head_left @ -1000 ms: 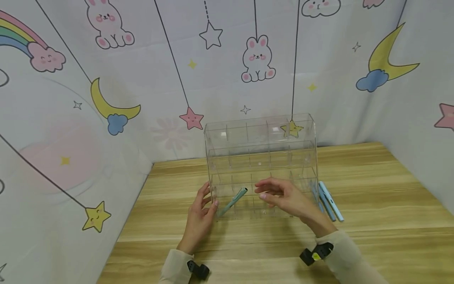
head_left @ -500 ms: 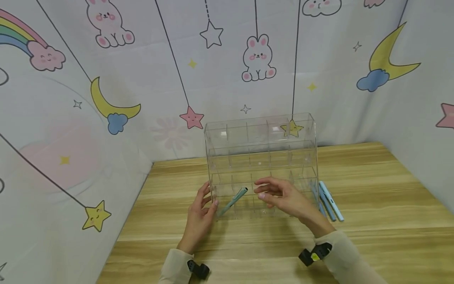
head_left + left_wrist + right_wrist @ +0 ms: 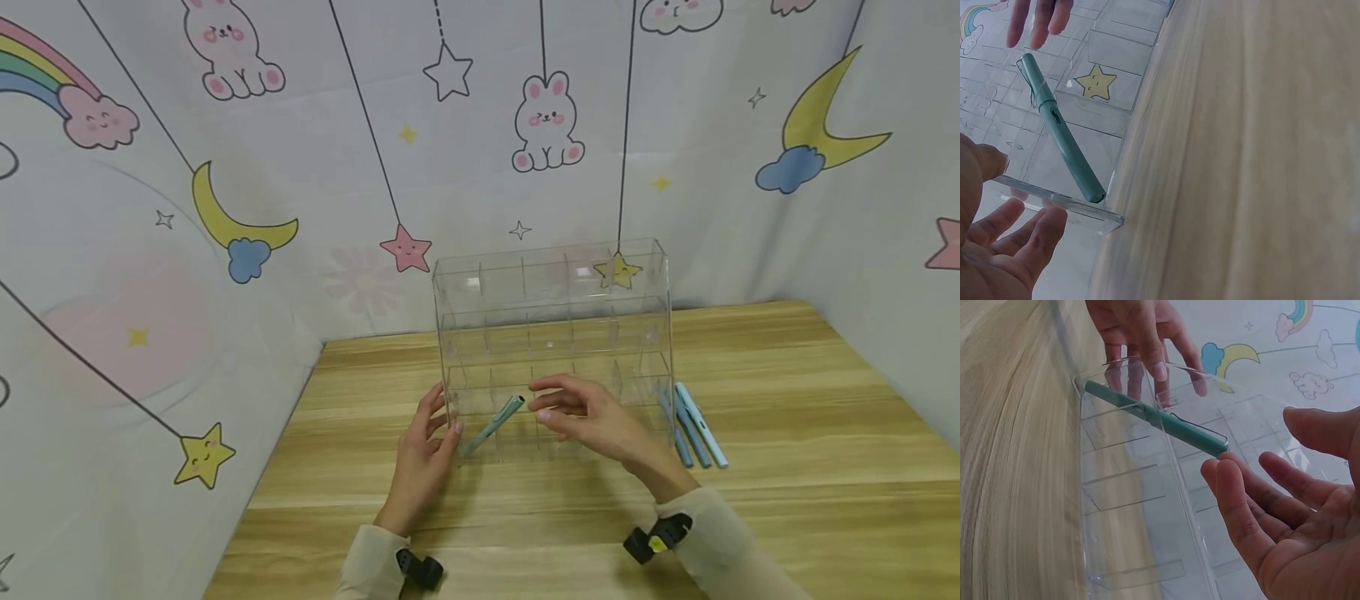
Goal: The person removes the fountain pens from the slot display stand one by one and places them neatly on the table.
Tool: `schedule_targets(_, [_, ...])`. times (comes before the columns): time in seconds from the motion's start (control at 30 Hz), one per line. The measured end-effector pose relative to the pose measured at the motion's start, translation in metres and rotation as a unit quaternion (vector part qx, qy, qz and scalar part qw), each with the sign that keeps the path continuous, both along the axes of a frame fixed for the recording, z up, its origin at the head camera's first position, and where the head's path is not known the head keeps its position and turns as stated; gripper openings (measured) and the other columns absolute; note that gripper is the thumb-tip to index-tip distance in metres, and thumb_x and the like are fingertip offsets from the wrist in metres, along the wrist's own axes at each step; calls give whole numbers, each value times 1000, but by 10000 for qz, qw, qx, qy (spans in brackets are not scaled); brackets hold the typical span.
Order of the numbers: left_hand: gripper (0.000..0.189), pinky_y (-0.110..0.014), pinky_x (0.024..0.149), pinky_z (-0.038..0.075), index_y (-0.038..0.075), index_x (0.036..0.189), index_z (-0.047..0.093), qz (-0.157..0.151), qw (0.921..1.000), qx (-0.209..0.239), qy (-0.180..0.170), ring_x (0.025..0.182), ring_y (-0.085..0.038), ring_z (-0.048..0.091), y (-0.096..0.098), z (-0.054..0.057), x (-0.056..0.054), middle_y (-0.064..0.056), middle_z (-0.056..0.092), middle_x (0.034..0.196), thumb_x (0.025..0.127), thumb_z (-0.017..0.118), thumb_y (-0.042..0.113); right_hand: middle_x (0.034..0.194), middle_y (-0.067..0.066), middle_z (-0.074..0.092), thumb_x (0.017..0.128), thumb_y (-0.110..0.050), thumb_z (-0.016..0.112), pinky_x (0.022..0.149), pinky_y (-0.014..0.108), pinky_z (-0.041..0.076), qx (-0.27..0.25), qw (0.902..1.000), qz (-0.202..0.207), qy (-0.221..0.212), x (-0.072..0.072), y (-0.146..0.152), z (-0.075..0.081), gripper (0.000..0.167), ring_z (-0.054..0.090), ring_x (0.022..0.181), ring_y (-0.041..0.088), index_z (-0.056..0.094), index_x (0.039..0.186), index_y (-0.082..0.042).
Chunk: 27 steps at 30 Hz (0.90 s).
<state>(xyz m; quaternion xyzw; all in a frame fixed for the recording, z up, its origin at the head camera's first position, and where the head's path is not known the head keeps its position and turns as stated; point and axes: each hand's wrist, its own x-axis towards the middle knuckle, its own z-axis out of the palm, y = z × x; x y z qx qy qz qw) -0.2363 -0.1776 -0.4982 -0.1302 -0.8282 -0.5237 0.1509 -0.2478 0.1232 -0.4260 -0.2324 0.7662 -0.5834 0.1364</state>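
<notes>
A clear acrylic organizer (image 3: 551, 312) with several compartments stands upright on the wooden table. My left hand (image 3: 424, 458) grips its left side wall, thumb at the front and fingers along the outer face, as the left wrist view also shows. A green fountain pen (image 3: 1063, 134) with a wire clip slants out of the bottom-left compartment, its capped end up and toward the right. My right hand (image 3: 592, 417) is in front of the organizer with loosely bent fingers and holds nothing. In the right wrist view its fingertips (image 3: 1230, 475) are right at the cap end of the pen.
Several blue pens (image 3: 697, 427) lie side by side on the table, close to the organizer's right side. Behind the table (image 3: 780, 367) hangs a white curtain (image 3: 465, 183) printed with rabbits, stars and moons.
My right hand has shifted slightly left, closer to the top of the green pen. The left hand, the organizer and the pen look unmoved.
</notes>
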Motion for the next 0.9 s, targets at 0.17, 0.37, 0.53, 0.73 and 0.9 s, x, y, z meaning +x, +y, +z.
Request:
schedule_targets(0.17, [68,-33,86,65,22,164,43,-42,10000,40,-15,128,-45,71,-1,-1,-1,-24,58,155,104,71,8,145,26,66,109,-29,66,92,44,63,32,10000,31,-14,-1,-4,-2,50,72,124,37,55,154,-11])
schedule_targets(0.37, [68,-33,86,65,22,164,42,-34,10000,42,-61,129,-44,70,-1,-2,-1,-23,58,156,104,70,8,144,27,67,108,-29,66,89,42,63,39,10000,45,9,-2,-6,-4,51,72,123,37,55,154,-9])
schedule_targets(0.53, [68,-33,87,65,24,165,42,-15,9999,23,-105,130,-43,70,-1,-2,0,-22,57,157,104,70,9,143,28,67,108,-29,66,89,40,63,32,10000,62,46,-3,-8,-6,53,72,122,38,54,155,-8])
schedule_targets(0.73, [68,-34,86,65,24,164,42,-14,10000,42,-77,129,-44,70,-1,-1,0,-23,58,156,104,71,9,143,28,67,109,-28,66,89,42,64,23,9999,105,38,-2,-12,-5,52,69,125,46,54,156,-11])
schedule_targets(0.9, [68,-33,85,65,23,164,42,-26,10000,36,-55,129,-45,70,-1,0,0,-24,58,156,104,70,9,141,27,69,109,-27,66,87,39,64,49,9999,118,101,-2,-16,-6,51,69,125,48,55,156,-12])
